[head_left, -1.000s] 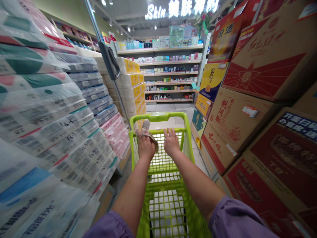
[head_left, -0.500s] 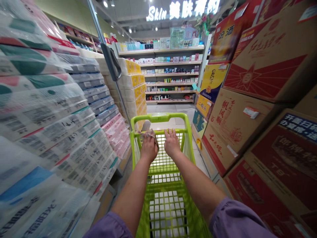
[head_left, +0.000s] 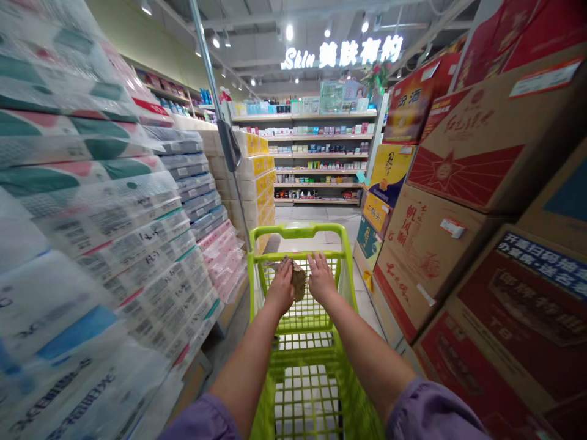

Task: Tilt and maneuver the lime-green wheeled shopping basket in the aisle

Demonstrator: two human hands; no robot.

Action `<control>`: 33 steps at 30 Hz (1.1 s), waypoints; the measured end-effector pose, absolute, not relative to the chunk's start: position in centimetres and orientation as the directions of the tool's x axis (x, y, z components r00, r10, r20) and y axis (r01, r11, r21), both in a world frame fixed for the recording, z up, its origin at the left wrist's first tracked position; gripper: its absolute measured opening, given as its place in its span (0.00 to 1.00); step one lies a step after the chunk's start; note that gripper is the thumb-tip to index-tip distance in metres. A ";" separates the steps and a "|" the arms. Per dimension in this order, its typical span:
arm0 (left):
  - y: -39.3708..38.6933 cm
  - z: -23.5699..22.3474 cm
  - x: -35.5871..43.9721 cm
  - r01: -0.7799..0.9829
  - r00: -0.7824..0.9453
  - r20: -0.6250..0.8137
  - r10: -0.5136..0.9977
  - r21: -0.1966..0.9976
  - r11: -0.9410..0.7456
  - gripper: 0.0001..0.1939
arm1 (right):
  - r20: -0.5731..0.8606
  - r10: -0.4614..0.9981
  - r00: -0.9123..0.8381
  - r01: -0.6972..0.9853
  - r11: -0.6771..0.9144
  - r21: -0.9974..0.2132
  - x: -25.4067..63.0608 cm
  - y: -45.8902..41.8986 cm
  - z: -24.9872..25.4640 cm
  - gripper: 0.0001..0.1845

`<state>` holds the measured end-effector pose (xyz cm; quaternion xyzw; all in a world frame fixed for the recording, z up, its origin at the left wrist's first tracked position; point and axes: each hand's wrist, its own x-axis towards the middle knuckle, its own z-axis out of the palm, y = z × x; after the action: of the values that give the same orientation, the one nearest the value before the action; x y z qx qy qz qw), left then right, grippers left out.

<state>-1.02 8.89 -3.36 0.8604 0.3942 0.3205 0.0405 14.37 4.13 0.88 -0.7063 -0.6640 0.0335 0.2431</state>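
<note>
A lime-green shopping cart [head_left: 300, 232] stands in front of me, with a grid basket at its top and another below. My left hand [head_left: 280, 288] is closed on a crumpled brownish cloth [head_left: 299, 281], which hangs beside its fingers over the upper grid. To its right, my right hand [head_left: 321, 276] lies with fingers stretched forward at the bar of the upper basket, holding nothing. A long pole with a grey grip [head_left: 228, 145] rises at the cart's left; its lower end is hidden.
Wrapped paper packs [head_left: 114, 201] are stacked high on the left, with yellow-and-white packs [head_left: 261, 177] farther on. Liquor cartons [head_left: 440, 238] line the right side. Shelves of small boxed products [head_left: 321, 146] stand across the far end under a lit sign [head_left: 343, 52].
The view has tilted up, and things appear lower. The cloth now hangs to the right of my left hand rather than bunched ahead of its fingers. My right hand stays near the bar.
</note>
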 end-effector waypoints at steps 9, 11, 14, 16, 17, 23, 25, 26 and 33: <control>2.6 -3.0 1.5 0.501 0.382 0.423 0.821 0.652 -0.569 0.28 | -0.211 0.973 0.096 0.094 -0.219 -0.971 12.8 -1.8 -0.8 0.29; 0.1 -2.5 2.4 0.466 0.447 0.400 0.800 0.660 -0.590 0.29 | -0.291 0.957 -0.014 -0.216 -0.287 -0.933 12.6 -3.1 -0.8 0.30; -3.6 -2.2 3.2 0.485 0.519 0.339 0.785 0.640 -0.597 0.33 | -0.245 0.969 0.021 -0.420 -0.214 -0.882 13.0 -4.9 -0.6 0.22; -6.4 -2.4 3.2 0.526 0.544 0.303 0.783 0.604 -0.599 0.36 | -0.176 0.976 0.127 -0.380 -0.116 -0.918 13.7 -6.2 -0.6 0.18; -8.1 -2.6 3.1 0.547 0.554 0.291 0.780 0.579 -0.604 0.37 | -0.128 0.973 0.193 -0.300 -0.066 -0.952 14.2 -7.0 -0.5 0.18; -18.2 -4.9 2.3 0.606 0.717 0.162 0.677 0.333 -0.722 0.34 | 0.434 0.885 0.170 0.618 0.247 -0.746 17.4 -11.4 -0.9 0.30; -19.8 -5.3 2.3 0.629 0.738 0.127 0.663 0.226 -0.744 0.32 | 0.438 0.899 0.019 0.770 0.266 -0.580 18.1 -12.3 -1.3 0.29; -20.2 -5.4 2.3 0.643 0.734 0.138 0.665 0.177 -0.745 0.31 | 0.417 0.908 -0.027 0.812 0.263 -0.521 18.2 -12.6 -1.5 0.27; -20.2 -3.8 2.1 0.435 0.864 0.325 0.384 -0.101 -0.895 0.30 | 0.340 0.940 -0.030 0.920 0.159 -0.358 17.8 -11.1 -2.0 0.19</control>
<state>2.09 -20.17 -3.76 0.9617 0.2129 0.1498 -0.0857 17.80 -11.06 -2.02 -0.6480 -0.7175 0.0194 0.2546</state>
